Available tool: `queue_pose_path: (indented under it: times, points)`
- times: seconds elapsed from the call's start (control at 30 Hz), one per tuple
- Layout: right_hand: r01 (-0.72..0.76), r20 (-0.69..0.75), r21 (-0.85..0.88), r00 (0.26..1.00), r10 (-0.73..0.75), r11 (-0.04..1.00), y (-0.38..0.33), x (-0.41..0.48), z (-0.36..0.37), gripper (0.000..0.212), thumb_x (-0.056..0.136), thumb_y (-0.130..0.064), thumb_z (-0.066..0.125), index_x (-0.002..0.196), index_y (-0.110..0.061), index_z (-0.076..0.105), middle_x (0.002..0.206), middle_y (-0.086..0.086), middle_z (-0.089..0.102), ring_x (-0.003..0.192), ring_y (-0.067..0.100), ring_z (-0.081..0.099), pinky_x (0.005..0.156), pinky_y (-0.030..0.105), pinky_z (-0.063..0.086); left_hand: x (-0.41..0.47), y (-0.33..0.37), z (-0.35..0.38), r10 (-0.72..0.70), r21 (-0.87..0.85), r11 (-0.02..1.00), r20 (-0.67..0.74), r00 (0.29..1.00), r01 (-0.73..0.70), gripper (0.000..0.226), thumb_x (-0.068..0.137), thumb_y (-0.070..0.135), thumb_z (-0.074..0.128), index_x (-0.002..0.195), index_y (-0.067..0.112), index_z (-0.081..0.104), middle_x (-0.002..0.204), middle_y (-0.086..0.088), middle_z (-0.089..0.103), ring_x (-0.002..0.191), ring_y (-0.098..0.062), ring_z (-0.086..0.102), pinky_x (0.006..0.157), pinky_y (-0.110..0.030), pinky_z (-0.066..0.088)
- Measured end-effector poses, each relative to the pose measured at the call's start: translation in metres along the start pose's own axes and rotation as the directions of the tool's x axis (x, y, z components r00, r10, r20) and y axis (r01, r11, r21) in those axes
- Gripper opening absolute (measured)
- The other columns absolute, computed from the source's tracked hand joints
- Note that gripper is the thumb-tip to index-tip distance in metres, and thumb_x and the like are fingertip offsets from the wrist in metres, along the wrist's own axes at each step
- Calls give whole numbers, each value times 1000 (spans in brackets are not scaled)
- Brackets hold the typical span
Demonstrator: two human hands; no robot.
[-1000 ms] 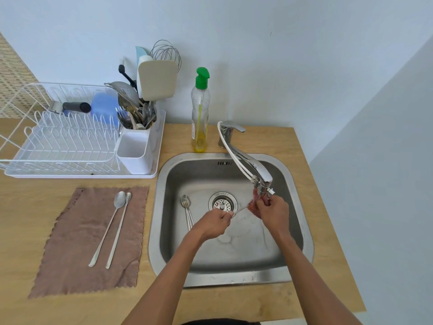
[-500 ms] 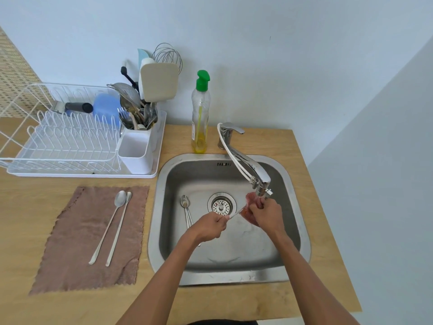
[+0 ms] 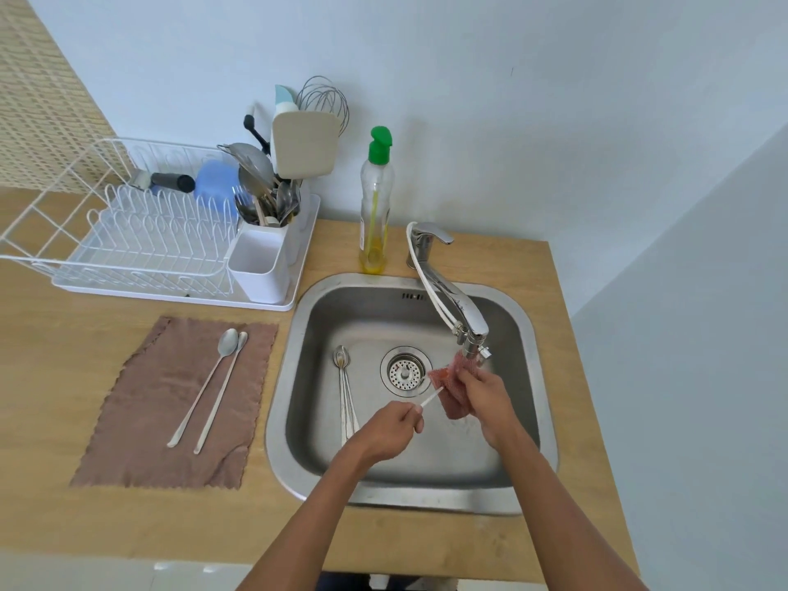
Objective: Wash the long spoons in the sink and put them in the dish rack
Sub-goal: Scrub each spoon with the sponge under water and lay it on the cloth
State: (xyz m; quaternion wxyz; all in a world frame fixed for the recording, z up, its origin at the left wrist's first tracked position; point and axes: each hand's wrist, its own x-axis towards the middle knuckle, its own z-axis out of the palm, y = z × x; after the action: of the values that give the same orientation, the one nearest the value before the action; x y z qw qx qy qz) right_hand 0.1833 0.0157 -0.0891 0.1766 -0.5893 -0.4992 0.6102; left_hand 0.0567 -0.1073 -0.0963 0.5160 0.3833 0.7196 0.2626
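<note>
**Item: wash in progress**

Left hand pinches thin steel spoon by its handle; right hand clutches coarse red mesh scrubber round its far end, above the sink; advice: grip firmly, draw the slick shaft through slowly; white wire rack well apart, left.

Glossy steel sink, matt wooden counter, napped cloth

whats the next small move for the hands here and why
Probably slide the red mesh scrubber in the right hand down the long metal spoon toward the left hand: the scrubber covers only the bowl end, the shaft is bare, and two more spoons wait in the steel sink.
</note>
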Motion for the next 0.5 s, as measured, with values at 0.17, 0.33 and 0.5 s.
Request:
queue_pose_path:
  times: [0.17,0.33,0.5]
  points:
    - [-87,116,141,991,71,986,7,5,-11,17,98,-12,58,100,-4,73,83,9,75,72,19,67,75,39,51,-8,1,38,-17,-75,997,-71,997,12,40,107,28,32,71,20,47,55,8,39,47,-6,34,48,-21,29]
    - [0,-49,90,999,4,996,13,5,-8,24,101,-22,55,86,-16,72,72,-2,71,66,9,62,65,26,48,-12,9,64,-26,-91,996,-86,996,18,41,107,32,32,69,22,45,57,8,41,48,-6,36,50,-21,29]
    - [3,-64,158,998,7,987,16,7,-9,29,105,-26,47,86,-22,68,75,-4,71,59,1,66,56,19,48,-10,21,67,-30,-86,996,-119,993,19,42,107,31,32,68,23,45,57,8,42,50,-7,38,51,-23,31]
